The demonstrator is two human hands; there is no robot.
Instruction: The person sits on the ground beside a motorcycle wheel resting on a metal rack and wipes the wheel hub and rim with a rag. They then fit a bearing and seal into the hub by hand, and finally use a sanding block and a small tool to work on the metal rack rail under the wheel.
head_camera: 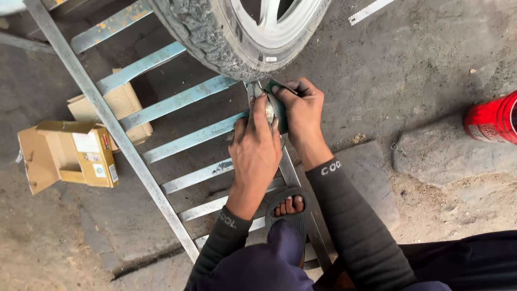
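While both hands [277, 126] pinch a green pad [279, 108] (beside the tyre [215, 37]).

Small shiny metal piece [269, 109], pinched under left hand [254, 151] fingertips; dark green pad [279, 102] gripped in right hand [303, 110], pressed against piece's right side.

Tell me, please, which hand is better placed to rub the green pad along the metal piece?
The right hand, probably: it already has a grip on the green pad, pressed to the metal piece by the tyre. The left hand lies on that piece, seemingly steadying it against the ladder frame.
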